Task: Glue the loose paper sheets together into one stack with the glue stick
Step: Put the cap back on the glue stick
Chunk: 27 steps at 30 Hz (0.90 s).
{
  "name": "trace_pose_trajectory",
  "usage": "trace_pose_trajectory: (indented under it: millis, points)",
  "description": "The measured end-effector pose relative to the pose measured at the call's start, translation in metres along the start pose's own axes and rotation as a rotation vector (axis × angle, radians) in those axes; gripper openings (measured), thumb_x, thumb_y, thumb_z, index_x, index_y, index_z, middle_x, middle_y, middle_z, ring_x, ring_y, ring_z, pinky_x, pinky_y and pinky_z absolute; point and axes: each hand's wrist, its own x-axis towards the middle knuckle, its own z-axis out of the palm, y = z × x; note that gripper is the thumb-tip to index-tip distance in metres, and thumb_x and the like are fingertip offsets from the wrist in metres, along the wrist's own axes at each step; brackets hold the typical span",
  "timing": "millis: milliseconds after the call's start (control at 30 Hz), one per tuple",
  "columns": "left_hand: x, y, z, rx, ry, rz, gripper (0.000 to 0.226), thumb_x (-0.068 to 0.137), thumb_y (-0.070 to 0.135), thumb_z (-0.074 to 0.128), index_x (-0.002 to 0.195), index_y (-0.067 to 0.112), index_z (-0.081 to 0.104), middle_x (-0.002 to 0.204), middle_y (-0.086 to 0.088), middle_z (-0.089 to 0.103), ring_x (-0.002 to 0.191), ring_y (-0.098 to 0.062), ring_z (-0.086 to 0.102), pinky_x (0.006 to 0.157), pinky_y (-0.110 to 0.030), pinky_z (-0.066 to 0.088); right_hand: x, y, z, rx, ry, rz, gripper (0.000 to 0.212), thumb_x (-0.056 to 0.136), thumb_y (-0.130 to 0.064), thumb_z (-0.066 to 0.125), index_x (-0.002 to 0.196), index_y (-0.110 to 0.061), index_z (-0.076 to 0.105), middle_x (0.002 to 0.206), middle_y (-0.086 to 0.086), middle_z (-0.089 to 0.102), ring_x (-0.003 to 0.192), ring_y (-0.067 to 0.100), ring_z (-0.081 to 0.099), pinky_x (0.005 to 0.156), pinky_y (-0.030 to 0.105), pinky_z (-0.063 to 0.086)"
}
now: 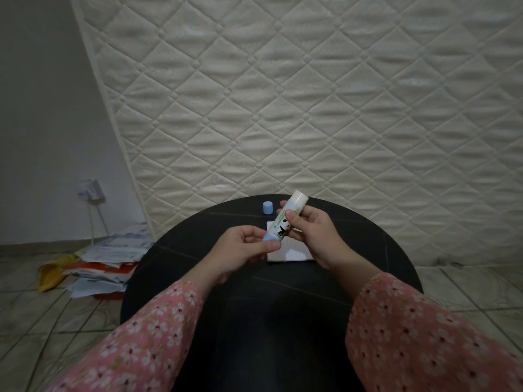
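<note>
Right grip [308, 230] curled round the uncapped glue stick [285, 219], left grip [243, 244] pinching its blue base, both above paper sheets [291, 254] on the black tabletop [198, 236], blue cap [267, 207] standing beyond

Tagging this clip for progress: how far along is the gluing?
Early. Done: the blue cap is off and stands on the black table. In hand: the right hand grips the glue stick while the left hand pinches its blue base, glue end up. Left: gluing the paper sheets beneath; no glue visible on them.
</note>
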Motion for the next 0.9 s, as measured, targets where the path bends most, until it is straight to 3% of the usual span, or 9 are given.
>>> trace_pose_trajectory:
  millis: [67,200,267,433,567,700,800,900]
  points:
    - [-0.0007,0.0015,-0.0012,-0.076,-0.086,-0.019,0.026,0.079,0.022,0.07,0.095,0.002,0.069,0.077,-0.004,0.068,0.059,-0.008,0.055,0.053,-0.018,0.04,0.0006,-0.0002,-0.0001,0.014,-0.019,0.01,0.018,0.095,-0.009,0.05,0.107,-0.016,0.063,0.106,0.005,0.067,0.094,0.011,0.067,0.073,0.02,0.055]
    - [-0.0041,0.0019,-0.0053,-0.134,-0.201,-0.092,0.035,0.082,0.03,0.061,0.1,0.0,0.068,0.088,-0.008,0.072,0.063,-0.009,0.057,0.054,-0.018,0.04,0.0017,0.0016,-0.0014,-0.012,-0.048,0.018,0.022,0.095,-0.008,0.05,0.115,-0.012,0.06,0.108,0.007,0.066,0.098,0.013,0.065,0.075,0.021,0.055]
    - [-0.0036,-0.0014,-0.0051,-0.055,-0.175,-0.048,0.04,0.078,0.036,0.067,0.104,0.006,0.07,0.094,-0.015,0.069,0.064,-0.009,0.056,0.054,-0.019,0.039,0.0019,0.0023,-0.0026,-0.039,-0.04,0.016,0.021,0.095,-0.008,0.051,0.111,-0.016,0.061,0.107,0.007,0.067,0.099,0.013,0.065,0.078,0.022,0.055]
    - [0.003,-0.005,0.0017,-0.005,-0.049,-0.003,0.05,0.059,0.031,0.083,0.102,0.008,0.07,0.083,-0.005,0.071,0.071,-0.01,0.062,0.063,-0.02,0.047,0.0026,0.0051,-0.0036,-0.083,-0.038,0.025,0.023,0.095,-0.01,0.052,0.116,-0.017,0.061,0.112,0.008,0.066,0.107,0.015,0.063,0.084,0.025,0.055]
    - [0.001,0.0013,-0.001,-0.05,-0.116,-0.048,0.025,0.077,0.02,0.073,0.094,0.003,0.07,0.067,-0.002,0.062,0.055,-0.007,0.047,0.051,-0.016,0.035,0.0029,0.0035,-0.0036,-0.037,-0.066,0.031,0.024,0.095,-0.009,0.052,0.117,-0.013,0.06,0.11,0.008,0.066,0.106,0.017,0.064,0.086,0.027,0.055]
    - [-0.002,0.0021,-0.0067,-0.128,-0.244,-0.117,0.027,0.08,0.028,0.067,0.093,0.005,0.073,0.095,-0.015,0.061,0.058,-0.009,0.043,0.05,-0.018,0.031,0.0029,0.0034,-0.0031,-0.05,-0.093,0.032,0.027,0.095,-0.007,0.051,0.121,-0.009,0.058,0.108,0.006,0.066,0.101,0.012,0.065,0.079,0.022,0.055]
    - [-0.001,-0.0009,-0.0049,-0.041,-0.189,-0.072,0.037,0.077,0.03,0.07,0.102,0.004,0.07,0.075,-0.002,0.062,0.056,-0.007,0.045,0.051,-0.018,0.033,0.0024,0.0047,-0.0041,-0.052,-0.066,0.024,0.023,0.095,-0.007,0.052,0.113,-0.017,0.061,0.109,0.006,0.067,0.102,0.013,0.064,0.079,0.022,0.055]
    - [0.0004,-0.0034,-0.0038,0.069,-0.103,-0.065,0.033,0.071,0.026,0.079,0.099,0.013,0.069,0.073,0.001,0.064,0.06,-0.006,0.053,0.056,-0.02,0.04,0.0016,0.0037,-0.0056,-0.064,-0.049,0.02,0.022,0.094,-0.009,0.053,0.11,-0.021,0.063,0.111,0.006,0.067,0.105,0.014,0.064,0.08,0.022,0.055]
